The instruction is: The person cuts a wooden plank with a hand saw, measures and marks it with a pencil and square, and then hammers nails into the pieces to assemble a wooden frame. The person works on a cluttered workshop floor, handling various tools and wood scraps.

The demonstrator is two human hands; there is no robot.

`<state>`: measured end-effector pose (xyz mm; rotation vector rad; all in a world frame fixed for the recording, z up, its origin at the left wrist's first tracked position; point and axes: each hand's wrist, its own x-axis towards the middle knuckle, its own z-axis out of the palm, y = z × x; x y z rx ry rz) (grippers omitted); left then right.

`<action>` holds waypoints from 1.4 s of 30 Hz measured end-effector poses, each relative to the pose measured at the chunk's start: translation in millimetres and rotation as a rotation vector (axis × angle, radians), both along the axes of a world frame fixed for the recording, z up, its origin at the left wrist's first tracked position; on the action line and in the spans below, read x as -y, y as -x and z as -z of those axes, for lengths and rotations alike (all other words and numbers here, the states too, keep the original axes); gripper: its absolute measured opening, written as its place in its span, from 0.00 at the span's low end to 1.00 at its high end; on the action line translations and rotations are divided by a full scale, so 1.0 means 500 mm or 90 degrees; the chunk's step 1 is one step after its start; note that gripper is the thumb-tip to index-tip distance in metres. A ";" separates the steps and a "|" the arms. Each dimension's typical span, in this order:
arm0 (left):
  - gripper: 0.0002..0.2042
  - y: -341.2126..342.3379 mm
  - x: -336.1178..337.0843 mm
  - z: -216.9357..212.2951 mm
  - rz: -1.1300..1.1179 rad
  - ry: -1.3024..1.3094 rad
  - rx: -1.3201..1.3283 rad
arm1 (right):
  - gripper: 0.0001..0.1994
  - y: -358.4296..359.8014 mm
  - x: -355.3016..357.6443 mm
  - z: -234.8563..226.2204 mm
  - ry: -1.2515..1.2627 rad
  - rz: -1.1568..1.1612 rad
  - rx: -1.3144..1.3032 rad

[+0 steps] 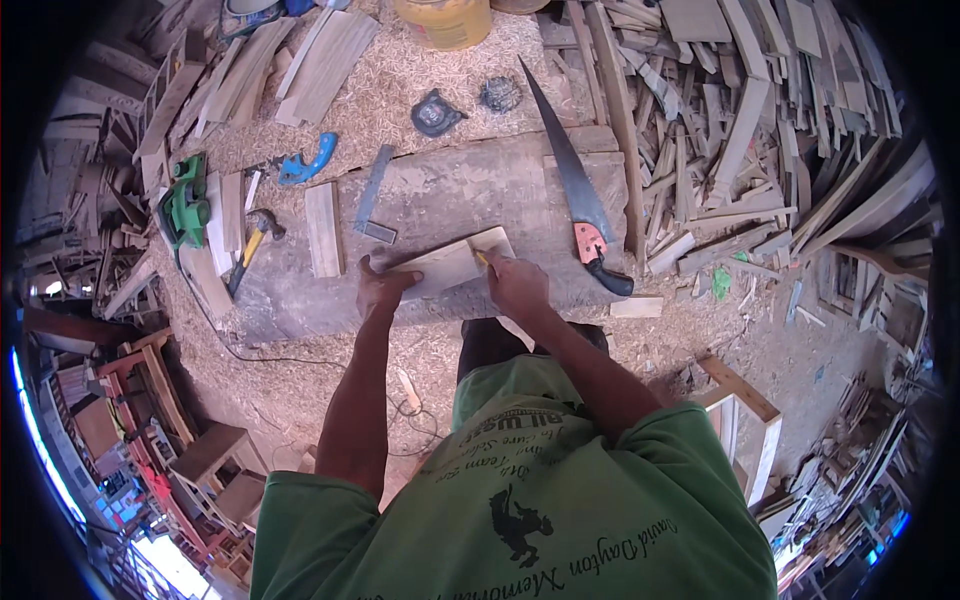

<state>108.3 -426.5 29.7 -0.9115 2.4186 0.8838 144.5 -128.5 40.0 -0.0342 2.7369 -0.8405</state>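
Left hand [383, 287] pressing wooden board [448, 265], right hand [517, 283] at its edge

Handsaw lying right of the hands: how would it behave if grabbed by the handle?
The handsaw has a long, thin blade, so it would probably flex and wobble. The chunky red-and-black grip likely carries most of the weight. Lying flat on the wooden slab, it looks unlikely to roll.

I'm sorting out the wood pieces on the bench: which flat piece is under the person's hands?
The pale board at the bench's near edge: left hand presses it, right hand holds a pencil there. The narrow slat lies untouched, farther left.
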 end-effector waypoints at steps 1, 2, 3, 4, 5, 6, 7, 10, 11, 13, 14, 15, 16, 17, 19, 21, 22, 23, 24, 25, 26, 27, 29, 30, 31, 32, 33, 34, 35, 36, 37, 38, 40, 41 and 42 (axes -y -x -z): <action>0.68 0.002 0.002 0.002 -0.006 -0.025 0.015 | 0.14 0.002 -0.001 0.006 -0.019 -0.022 0.000; 0.67 0.002 0.003 0.003 0.016 -0.009 0.009 | 0.14 0.004 -0.002 0.009 -0.039 -0.046 -0.001; 0.66 0.002 0.004 0.002 0.025 -0.010 0.006 | 0.13 0.007 -0.003 0.010 -0.054 -0.044 -0.021; 0.65 0.003 0.004 -0.001 0.022 -0.024 0.006 | 0.12 0.011 -0.002 0.009 -0.067 -0.042 -0.041; 0.64 0.001 0.003 -0.007 0.039 -0.023 -0.007 | 0.12 0.016 -0.001 0.004 -0.080 -0.039 -0.059; 0.63 0.001 0.001 -0.014 0.044 -0.037 -0.019 | 0.11 0.021 0.003 -0.002 -0.090 -0.036 -0.026; 0.62 0.000 -0.003 -0.022 0.036 -0.060 -0.010 | 0.10 0.027 0.009 -0.011 -0.100 -0.033 0.007; 0.56 -0.011 -0.015 -0.053 0.084 -0.032 -0.049 | 0.11 0.034 0.021 -0.043 -0.134 -0.059 0.058; 0.54 -0.017 -0.028 -0.057 0.140 0.023 -0.068 | 0.11 0.031 0.022 -0.055 -0.146 -0.074 0.071; 0.52 -0.036 -0.048 -0.058 0.241 0.152 -0.134 | 0.13 0.015 0.016 -0.077 -0.094 0.007 0.107; 0.50 -0.045 -0.052 -0.057 0.354 0.118 -0.223 | 0.13 0.005 0.014 -0.087 -0.062 0.043 0.120; 0.48 -0.050 -0.045 -0.055 0.463 0.100 -0.281 | 0.15 -0.009 0.012 -0.097 -0.054 0.089 0.063; 0.48 -0.062 -0.045 -0.052 0.518 0.122 -0.328 | 0.16 -0.026 0.010 -0.106 -0.040 0.133 0.008; 0.47 -0.067 -0.035 -0.050 0.566 0.156 -0.337 | 0.17 -0.042 0.008 -0.113 -0.038 0.152 0.036; 0.44 -0.055 0.018 -0.049 0.573 0.201 -0.377 | 0.19 -0.081 0.006 -0.122 -0.008 0.187 0.046; 0.39 -0.034 0.066 -0.051 0.512 0.123 -0.341 | 0.20 -0.126 0.000 -0.123 0.094 0.280 0.154; 0.36 -0.011 0.099 -0.056 0.439 0.121 -0.310 | 0.20 -0.152 -0.004 -0.121 0.110 0.301 0.154; 0.36 0.017 0.129 -0.061 0.383 0.158 -0.394 | 0.21 -0.177 -0.008 -0.117 0.125 0.324 0.154; 0.36 0.038 0.151 -0.070 0.332 0.259 -0.479 | 0.21 -0.201 -0.011 -0.112 0.113 0.331 0.151; 0.37 0.053 0.156 -0.075 0.282 0.462 -0.489 | 0.21 -0.221 -0.014 -0.104 0.143 0.347 0.153; 0.37 0.063 0.150 -0.078 0.274 0.437 -0.463 | 0.21 -0.241 -0.016 -0.100 0.156 0.376 0.174; 0.36 0.071 0.138 -0.079 0.265 0.419 -0.441 | 0.21 -0.256 -0.015 -0.095 0.169 0.403 0.196; 0.36 0.086 0.080 -0.063 0.240 0.248 -0.201 | 0.20 -0.275 -0.014 -0.091 0.189 0.415 0.206; 0.36 0.096 0.052 -0.050 0.227 0.179 -0.112 | 0.20 -0.279 -0.013 -0.093 0.190 0.407 0.202; 0.37 0.108 0.032 -0.038 0.170 0.170 -0.089 | 0.20 -0.279 -0.014 -0.096 0.192 0.399 0.196; 0.37 0.122 0.015 -0.024 0.114 0.175 -0.089 | 0.20 -0.279 -0.016 -0.101 0.215 0.403 0.188; 0.38 0.137 0.003 -0.010 0.053 0.187 -0.078 | 0.20 -0.277 -0.020 -0.106 0.253 0.417 0.180; 0.37 0.153 -0.001 0.003 0.030 0.173 -0.075 | 0.20 -0.277 -0.027 -0.113 0.238 0.412 0.170; 0.37 0.166 0.004 0.011 0.003 0.170 -0.060 | 0.20 -0.278 -0.035 -0.119 0.227 0.406 0.161; 0.37 0.172 0.012 0.017 -0.019 0.170 -0.036 | 0.20 -0.280 -0.047 -0.124 0.228 0.408 0.143; 0.37 0.171 0.021 0.019 -0.012 0.136 -0.068 | 0.20 -0.285 -0.059 -0.128 0.233 0.413 0.126; 0.37 0.166 0.028 0.019 0.001 0.103 -0.092 | 0.20 -0.292 -0.072 -0.129 0.239 0.420 0.108; 0.25 0.141 0.014 0.022 0.024 0.080 -0.183 | 0.20 -0.310 -0.098 -0.128 0.239 0.455 0.107; 0.23 0.124 -0.001 0.024 0.132 0.027 -0.283 | 0.20 -0.322 -0.111 -0.126 0.236 0.475 0.110; 0.23 0.105 -0.020 0.027 0.241 -0.029 -0.381 | 0.19 -0.336 -0.122 -0.123 0.238 0.481 0.104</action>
